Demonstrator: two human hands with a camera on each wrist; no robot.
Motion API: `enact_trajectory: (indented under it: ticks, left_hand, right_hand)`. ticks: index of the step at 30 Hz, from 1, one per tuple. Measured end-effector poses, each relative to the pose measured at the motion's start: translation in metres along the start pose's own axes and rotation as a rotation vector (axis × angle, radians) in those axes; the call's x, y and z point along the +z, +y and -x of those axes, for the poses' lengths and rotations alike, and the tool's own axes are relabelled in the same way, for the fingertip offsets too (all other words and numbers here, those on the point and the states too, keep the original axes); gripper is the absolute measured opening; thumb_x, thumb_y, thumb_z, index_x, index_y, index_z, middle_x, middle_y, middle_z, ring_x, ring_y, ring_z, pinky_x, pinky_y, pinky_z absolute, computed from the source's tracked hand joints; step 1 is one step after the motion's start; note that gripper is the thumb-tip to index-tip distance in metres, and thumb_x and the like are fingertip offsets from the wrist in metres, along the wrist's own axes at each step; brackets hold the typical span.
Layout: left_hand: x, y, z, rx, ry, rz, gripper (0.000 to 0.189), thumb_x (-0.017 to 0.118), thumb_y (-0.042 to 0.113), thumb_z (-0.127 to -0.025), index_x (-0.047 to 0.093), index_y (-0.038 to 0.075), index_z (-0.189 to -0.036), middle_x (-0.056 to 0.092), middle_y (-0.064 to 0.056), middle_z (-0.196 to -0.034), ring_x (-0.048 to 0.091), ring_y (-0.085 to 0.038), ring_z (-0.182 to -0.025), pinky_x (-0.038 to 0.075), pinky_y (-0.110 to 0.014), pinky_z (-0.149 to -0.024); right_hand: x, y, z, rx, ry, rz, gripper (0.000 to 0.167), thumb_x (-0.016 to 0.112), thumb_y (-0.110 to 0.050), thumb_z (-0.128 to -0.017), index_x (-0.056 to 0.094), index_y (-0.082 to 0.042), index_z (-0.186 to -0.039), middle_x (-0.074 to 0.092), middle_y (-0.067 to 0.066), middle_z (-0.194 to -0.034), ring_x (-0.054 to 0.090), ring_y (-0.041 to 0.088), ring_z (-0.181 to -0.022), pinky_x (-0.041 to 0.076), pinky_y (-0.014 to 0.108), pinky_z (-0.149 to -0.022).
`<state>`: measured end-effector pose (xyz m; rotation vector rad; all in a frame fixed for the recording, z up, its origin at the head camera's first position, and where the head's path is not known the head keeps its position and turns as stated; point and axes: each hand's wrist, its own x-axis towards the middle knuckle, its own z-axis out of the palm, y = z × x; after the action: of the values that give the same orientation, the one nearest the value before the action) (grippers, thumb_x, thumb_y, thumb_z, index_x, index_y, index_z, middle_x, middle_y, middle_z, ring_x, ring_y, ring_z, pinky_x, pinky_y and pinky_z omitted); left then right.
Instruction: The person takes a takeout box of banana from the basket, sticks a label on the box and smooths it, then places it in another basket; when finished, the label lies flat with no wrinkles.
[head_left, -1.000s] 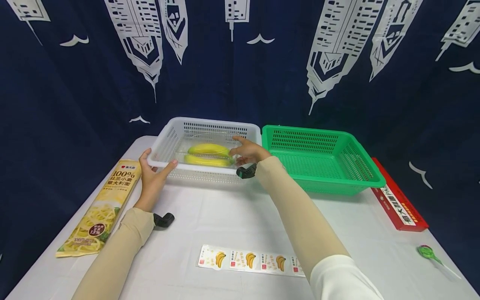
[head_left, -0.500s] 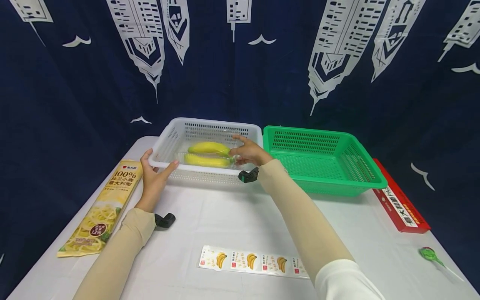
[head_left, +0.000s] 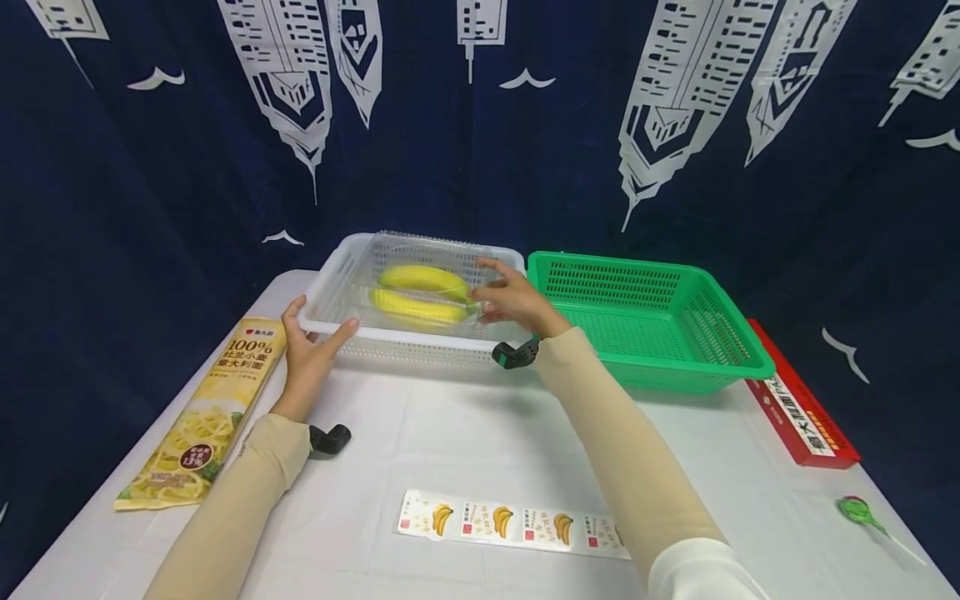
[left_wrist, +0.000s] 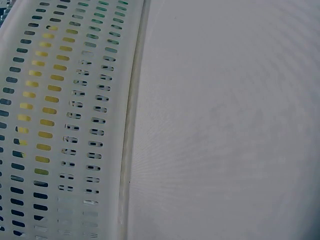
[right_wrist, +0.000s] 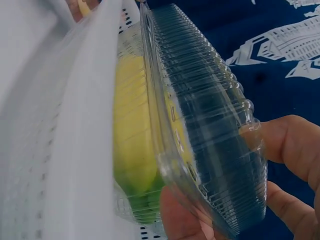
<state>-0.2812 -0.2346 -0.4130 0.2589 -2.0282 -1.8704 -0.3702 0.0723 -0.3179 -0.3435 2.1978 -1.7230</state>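
A clear plastic clamshell box (head_left: 435, 247) holding two yellow bananas (head_left: 423, 279) is tilted up in the white basket (head_left: 420, 340), its back edge above the basket's rim. My right hand (head_left: 517, 302) pinches the box's right end; in the right wrist view, fingers (right_wrist: 287, 145) and thumb (right_wrist: 177, 212) lie on opposite sides of the clear box (right_wrist: 215, 120). At the basket's front left corner my left hand (head_left: 306, 367) grips the rim, thumb on the front edge. The left wrist view shows the basket's slotted wall (left_wrist: 110, 150), with yellow showing through.
Beside the white basket stands a green basket (head_left: 675, 368), with a red box (head_left: 802, 408) to its right. A spaghetti packet (head_left: 202, 417) lies at the left. Nearer are a strip of banana stickers (head_left: 517, 527) and a green lollipop (head_left: 858, 510).
My right hand has raised and tilted the clamshell box, its back edge coming up past the basket's rim, while shifting slightly right. The left hand stays at the basket's corner.
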Motion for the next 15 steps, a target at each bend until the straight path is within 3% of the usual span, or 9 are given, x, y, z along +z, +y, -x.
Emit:
enact_trajectory:
  ticks: [7, 15]
  left_hand:
    - [0.0, -0.001, -0.001, -0.004, -0.007, 0.012, 0.099, 0.077, 0.021, -0.102, 0.007, 0.026, -0.171, 0.027, -0.01, -0.172, 0.037, -0.029, -0.151, 0.041, -0.043, -0.117]
    - [0.0, -0.003, -0.001, 0.013, -0.012, 0.042, 0.098, 0.077, 0.019, -0.102, 0.008, 0.025, -0.171, 0.03, -0.012, -0.17, 0.04, -0.028, -0.151, 0.042, -0.041, -0.118]
  right_hand:
    - [-0.012, -0.006, 0.016, -0.044, 0.024, 0.021, 0.076, 0.072, -0.01, -0.102, 0.037, -0.021, -0.168, 0.051, 0.027, -0.151, 0.06, 0.022, -0.081, 0.063, 0.039, -0.088]
    - [-0.022, -0.013, 0.037, -0.092, 0.035, 0.029, 0.074, 0.072, -0.008, -0.103, 0.039, -0.02, -0.168, 0.037, 0.025, -0.161, 0.062, 0.027, -0.087, 0.064, 0.041, -0.087]
